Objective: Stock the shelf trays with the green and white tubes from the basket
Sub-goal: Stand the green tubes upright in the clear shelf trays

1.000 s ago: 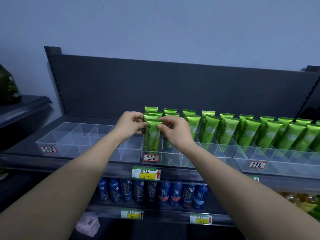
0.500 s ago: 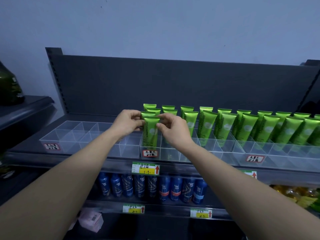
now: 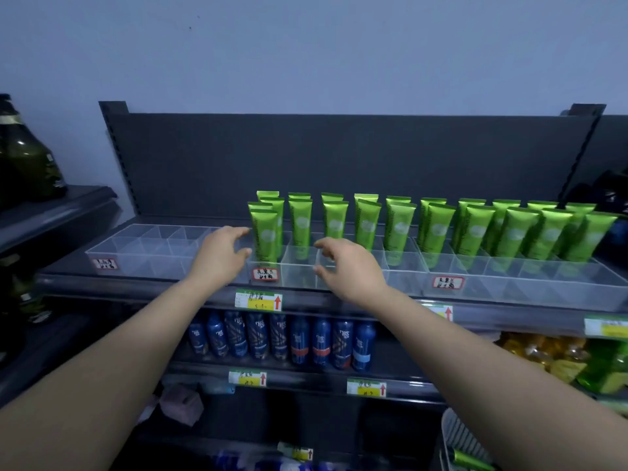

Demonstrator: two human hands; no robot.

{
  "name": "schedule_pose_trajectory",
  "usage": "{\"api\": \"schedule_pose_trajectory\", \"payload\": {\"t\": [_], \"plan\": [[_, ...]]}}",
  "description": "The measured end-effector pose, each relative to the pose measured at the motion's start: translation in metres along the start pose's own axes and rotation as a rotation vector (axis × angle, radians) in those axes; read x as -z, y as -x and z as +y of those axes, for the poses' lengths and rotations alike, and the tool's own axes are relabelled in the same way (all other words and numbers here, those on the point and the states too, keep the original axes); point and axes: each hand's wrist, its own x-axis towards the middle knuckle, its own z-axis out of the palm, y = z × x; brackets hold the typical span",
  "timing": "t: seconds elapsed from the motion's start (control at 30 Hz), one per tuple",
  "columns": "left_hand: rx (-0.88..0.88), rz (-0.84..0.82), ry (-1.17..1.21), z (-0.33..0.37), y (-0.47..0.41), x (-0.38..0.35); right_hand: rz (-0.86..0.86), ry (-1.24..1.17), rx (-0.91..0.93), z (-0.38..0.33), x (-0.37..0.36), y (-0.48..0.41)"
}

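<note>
I have 2 hands up at the shelf in the middle of the frame, and neither holds anything. My left hand (image 3: 221, 256) has its fingers spread and lightly curved. Its fingertips sit just left of the front glossy green plastic tube (image 3: 266, 234); I cannot tell whether the index tip touches it. That tube stands upright, long axis vertical, in the front left compartment of the clear plastic divided tray (image 3: 299, 271), with more tubes ranked behind it. My right hand (image 3: 350, 266) hangs to the tube's right, fingers apart and loosely bent, a little way off it.

What matters to me now is the supply. The pale slatted plastic basket (image 3: 455, 433) sits in the lower right corner of the frame, well below the shelf, and only part of it shows. In it lies 1 loose green tube (image 3: 472, 459), its long axis slanting from upper left to lower right. My right hand is on that side and nearer. I would judge the next fetch to be its job, reaching down and right and closing across the tube's body.
</note>
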Motion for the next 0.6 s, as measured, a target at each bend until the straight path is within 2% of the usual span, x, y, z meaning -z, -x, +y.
{"api": "schedule_pose_trajectory", "payload": {"t": [0.27,0.6], "plan": [[-0.058,-0.041,-0.21,0.034,0.086,-0.049,-0.138,0.099,0.019,0.053,0.017,0.078],[-0.184,-0.292,-0.341,0.082,0.171,-0.128,-0.32,0.256,-0.165,0.124,0.013,0.178]]}}
